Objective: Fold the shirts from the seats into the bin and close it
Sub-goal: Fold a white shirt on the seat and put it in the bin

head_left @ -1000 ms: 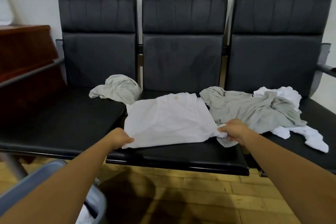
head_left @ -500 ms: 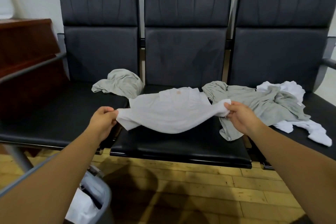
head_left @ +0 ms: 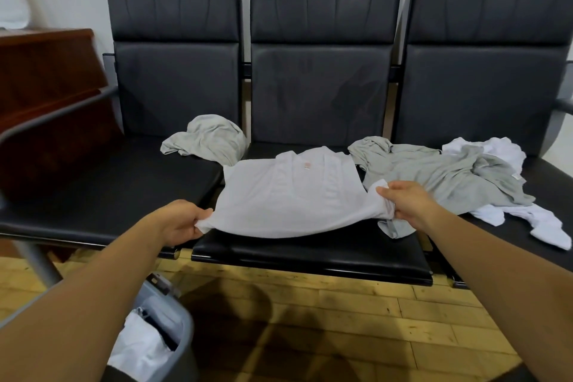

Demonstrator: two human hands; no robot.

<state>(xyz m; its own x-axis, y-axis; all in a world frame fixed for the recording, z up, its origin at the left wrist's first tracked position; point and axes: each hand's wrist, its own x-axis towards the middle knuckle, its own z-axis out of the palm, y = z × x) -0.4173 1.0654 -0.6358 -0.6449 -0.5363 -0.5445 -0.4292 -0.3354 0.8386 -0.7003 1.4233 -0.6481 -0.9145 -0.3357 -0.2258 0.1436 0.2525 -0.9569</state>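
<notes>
Head view: the pale shirt [head_left: 288, 195] lies sideways between left hand [head_left: 181, 222] and right hand [head_left: 406, 201], both grips pinching its near hem, collar far.

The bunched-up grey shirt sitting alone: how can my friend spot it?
Find the row of three black seats. At the left seat's back corner lies the bunched-up grey shirt. It sits alone in a ball; the other grey shirt sprawls over a white one on the right.
</notes>
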